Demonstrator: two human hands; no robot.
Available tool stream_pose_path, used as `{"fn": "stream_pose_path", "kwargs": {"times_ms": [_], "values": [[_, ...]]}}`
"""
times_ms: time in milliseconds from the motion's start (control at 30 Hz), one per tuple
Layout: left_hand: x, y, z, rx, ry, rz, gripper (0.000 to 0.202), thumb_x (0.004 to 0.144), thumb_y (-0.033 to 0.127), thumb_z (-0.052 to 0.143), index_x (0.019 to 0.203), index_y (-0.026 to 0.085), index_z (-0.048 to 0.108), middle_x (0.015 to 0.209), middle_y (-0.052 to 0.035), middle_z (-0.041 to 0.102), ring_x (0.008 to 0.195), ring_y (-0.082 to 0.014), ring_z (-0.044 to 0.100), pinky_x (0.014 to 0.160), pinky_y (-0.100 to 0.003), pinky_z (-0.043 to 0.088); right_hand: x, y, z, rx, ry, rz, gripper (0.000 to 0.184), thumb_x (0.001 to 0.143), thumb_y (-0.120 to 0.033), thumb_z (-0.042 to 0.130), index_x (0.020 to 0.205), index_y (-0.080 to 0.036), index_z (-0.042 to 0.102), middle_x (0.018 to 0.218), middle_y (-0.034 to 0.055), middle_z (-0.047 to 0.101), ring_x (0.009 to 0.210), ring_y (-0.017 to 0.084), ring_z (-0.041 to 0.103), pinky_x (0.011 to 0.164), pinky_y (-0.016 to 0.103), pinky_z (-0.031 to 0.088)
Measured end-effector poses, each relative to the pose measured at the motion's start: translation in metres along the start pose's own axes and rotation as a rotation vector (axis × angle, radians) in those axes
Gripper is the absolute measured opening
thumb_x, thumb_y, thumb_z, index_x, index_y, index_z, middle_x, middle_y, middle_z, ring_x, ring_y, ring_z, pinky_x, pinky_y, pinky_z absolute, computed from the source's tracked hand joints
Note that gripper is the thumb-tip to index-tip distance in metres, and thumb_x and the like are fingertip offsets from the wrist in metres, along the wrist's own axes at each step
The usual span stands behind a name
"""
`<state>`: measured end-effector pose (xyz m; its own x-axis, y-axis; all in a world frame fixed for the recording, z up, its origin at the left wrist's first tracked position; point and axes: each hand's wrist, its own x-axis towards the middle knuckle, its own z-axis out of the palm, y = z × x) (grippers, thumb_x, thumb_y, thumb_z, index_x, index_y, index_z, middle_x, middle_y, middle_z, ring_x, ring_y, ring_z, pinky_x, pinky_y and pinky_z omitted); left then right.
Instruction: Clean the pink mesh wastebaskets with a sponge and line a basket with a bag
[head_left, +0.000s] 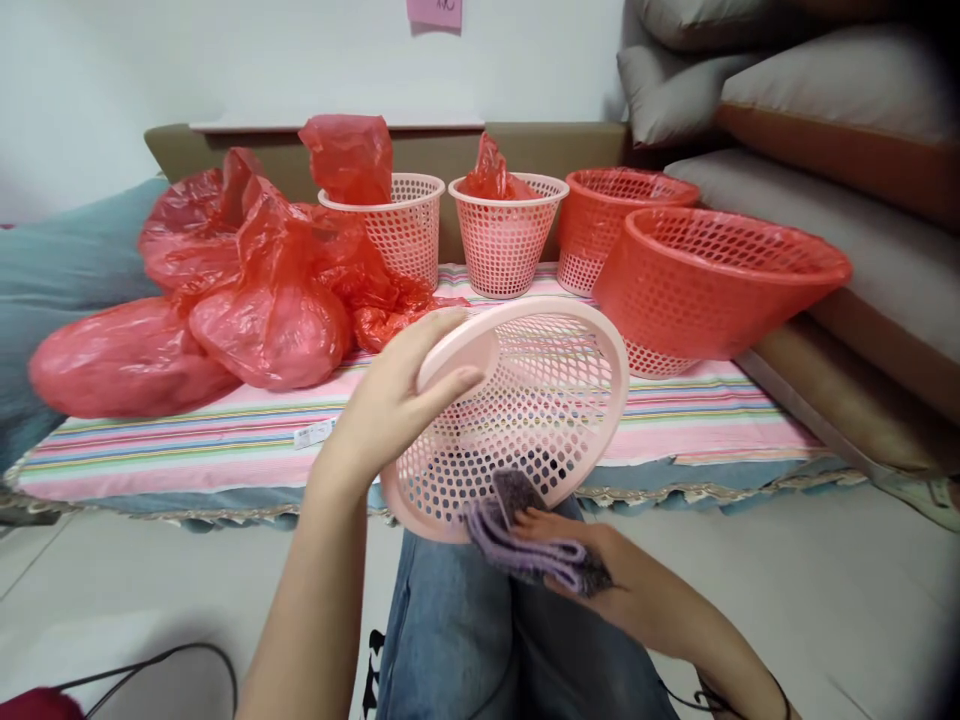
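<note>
A pale pink perforated plastic basket (559,400) is tilted above my lap, its wide mouth facing me. My left hand (409,385) grips its left rim, thumb over the inside and the other fingers behind the wall. My right hand (577,550) is closed around a folded grey and purple cloth (525,540). That cloth is against the near lower rim of the basket, with one end reaching over the inside holes.
Red plastic bags (270,320) fill the left of the striped cover (247,450). Two pink baskets (506,240) holding red bags stand behind. Two baskets lined with red bags (690,290) are on the right, beside stacked cushions (840,130). A cable (187,648) lies on the floor.
</note>
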<state>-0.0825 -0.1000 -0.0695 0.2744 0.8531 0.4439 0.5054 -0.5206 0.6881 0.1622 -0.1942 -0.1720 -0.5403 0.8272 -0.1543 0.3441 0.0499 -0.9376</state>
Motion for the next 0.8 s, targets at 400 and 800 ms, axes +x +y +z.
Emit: {"fn": "stream_pose_path", "kwargs": {"times_ms": [400, 800], "values": [[-0.014, -0.009, 0.001, 0.055, -0.016, -0.040, 0.042, 0.088, 0.042, 0.060, 0.126, 0.024, 0.062, 0.124, -0.0057, 0.068, 0.110, -0.0259, 0.064, 0.103, -0.041, 0.047, 0.070, 0.036, 0.008, -0.725, 0.085, -0.057, 0.071, 0.073, -0.032, 0.077, 0.140, -0.023, 0.052, 0.155, 0.0116, 0.036, 0.147, 0.040, 0.020, 0.116, 0.069, 0.005], [-0.008, -0.011, 0.007, 0.049, 0.002, 0.015, 0.039, 0.089, 0.035, 0.059, 0.126, 0.023, 0.063, 0.126, -0.0063, 0.067, 0.115, -0.0257, 0.062, 0.105, -0.042, 0.044, 0.103, 0.015, 0.030, -0.757, 0.300, 0.147, 0.045, 0.087, -0.029, 0.059, 0.130, -0.018, 0.059, 0.106, 0.0097, 0.072, 0.097, 0.025, 0.066, 0.081, 0.032, 0.047]]}}
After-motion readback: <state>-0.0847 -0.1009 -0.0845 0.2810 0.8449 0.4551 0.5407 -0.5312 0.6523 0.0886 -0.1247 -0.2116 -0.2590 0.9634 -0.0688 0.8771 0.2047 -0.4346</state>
